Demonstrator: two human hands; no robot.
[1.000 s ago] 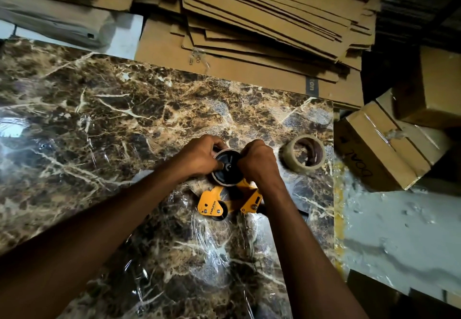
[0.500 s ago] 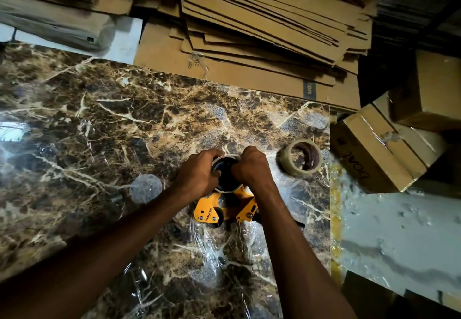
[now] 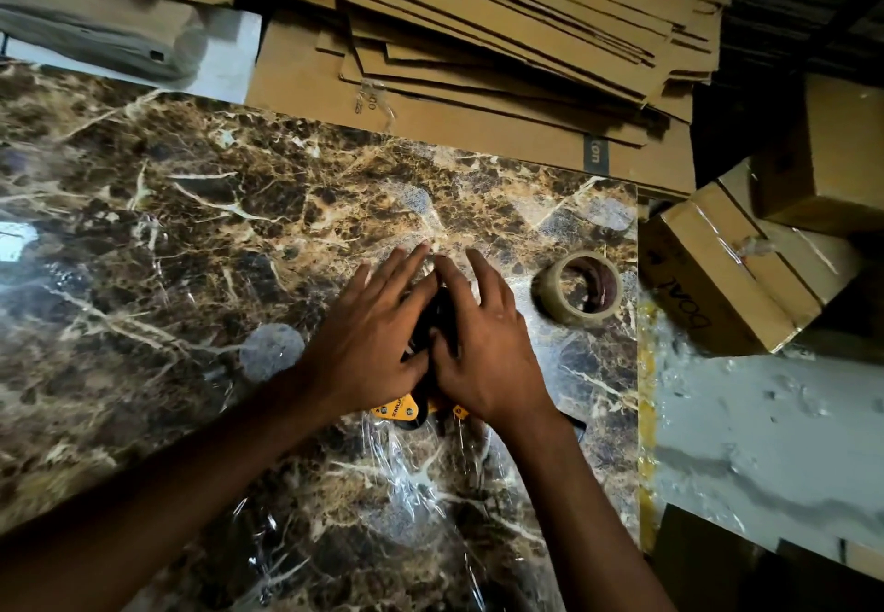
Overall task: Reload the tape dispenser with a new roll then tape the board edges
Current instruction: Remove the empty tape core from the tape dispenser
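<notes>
A yellow tape dispenser (image 3: 399, 410) lies on the brown marble-patterned board (image 3: 229, 228), mostly hidden under my hands. Its black spool (image 3: 437, 319) shows in the gap between them. My left hand (image 3: 368, 338) and my right hand (image 3: 483, 348) rest side by side on top of the dispenser, fingers stretched out and apart, thumbs meeting at the spool. A roll of clear-brown tape (image 3: 579, 288) lies on its side on the board to the right of my right hand, near the board's right edge.
Flattened cardboard sheets (image 3: 478, 37) are stacked beyond the board's far edge. Taped cardboard boxes (image 3: 717, 267) sit to the right of the board. Crumpled clear film (image 3: 406, 492) covers the board's near part. Grey floor (image 3: 765, 444) lies right of the board.
My fingers, curled around the black spool a moment ago, have stretched out flat over the dispenser. The view has shifted slightly; the loose tape roll has not moved.
</notes>
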